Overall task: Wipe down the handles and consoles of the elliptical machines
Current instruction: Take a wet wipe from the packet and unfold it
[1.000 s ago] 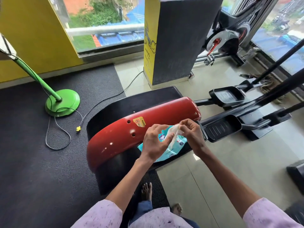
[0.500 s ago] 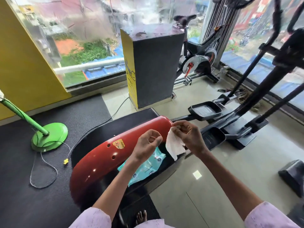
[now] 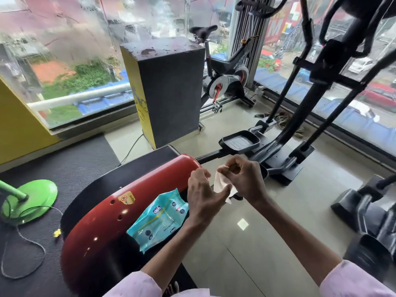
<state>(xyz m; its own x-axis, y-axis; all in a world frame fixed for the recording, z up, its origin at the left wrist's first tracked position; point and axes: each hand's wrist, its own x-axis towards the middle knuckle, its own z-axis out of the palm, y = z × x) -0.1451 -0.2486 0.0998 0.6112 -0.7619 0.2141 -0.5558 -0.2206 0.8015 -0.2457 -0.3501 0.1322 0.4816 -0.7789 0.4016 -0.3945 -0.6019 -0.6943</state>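
Indoors, glossy tiled floor (image 3: 246,239), rain-streaked window (image 3: 70,61); wipes pack (image 3: 158,221) on elliptical's red cover (image 3: 102,215); both hands, right hand (image 3: 246,179) and left hand (image 3: 203,196), pinch white wipe (image 3: 220,183).

Open floor right (red housing (image 3: 111,215) left)

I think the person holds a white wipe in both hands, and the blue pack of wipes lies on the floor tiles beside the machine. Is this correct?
Not fully. The head view shows the pack of wipes lying on the machine's body, against its red cover, not on the floor tiles. The rest stands: the left hand and right hand both hold the white wipe.
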